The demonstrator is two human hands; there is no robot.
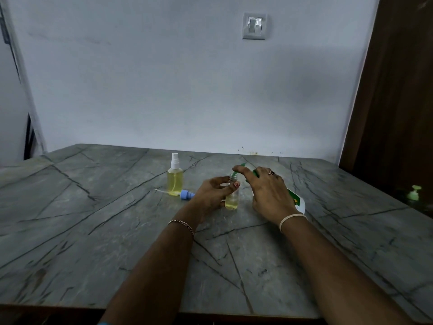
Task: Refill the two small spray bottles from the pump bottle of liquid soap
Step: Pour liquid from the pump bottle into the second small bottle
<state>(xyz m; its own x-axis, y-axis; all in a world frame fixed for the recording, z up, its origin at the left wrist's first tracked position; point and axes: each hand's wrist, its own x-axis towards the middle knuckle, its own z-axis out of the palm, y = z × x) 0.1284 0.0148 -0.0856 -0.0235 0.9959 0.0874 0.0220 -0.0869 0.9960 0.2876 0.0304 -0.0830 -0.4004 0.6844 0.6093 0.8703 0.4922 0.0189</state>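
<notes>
While mid-refill, gripped the uncapped spray bottle (pixel 232 199) upright on the table (pixel 93 231) with the left hand (pixel 210 195), fingers and thumb curled round its neck and shoulder, apparently to stop it tipping and to steady the narrow mouth. Wrapped the right hand (pixel 267 193) over the pump bottle (pixel 298 201), tipped far over with its green neck end at the small bottle's mouth, presumably to pour straight in rather than pump. Judged the fill only partway done, going by the yellow level low in the clear body.

Had the blue sprayer (pixel 187 194) lying on its side between the left hand and the other spray bottle (pixel 175 181), dip tube pointing left, likely near for screwing back on. Had that other bottle standing just behind, white sprayer fitted, yellow liquid nearly to the shoulder, seemingly finished. Had what looked like the green pump head (pixel 414 193), blurred, well apart at the right edge, probably clear of the pour.
</notes>
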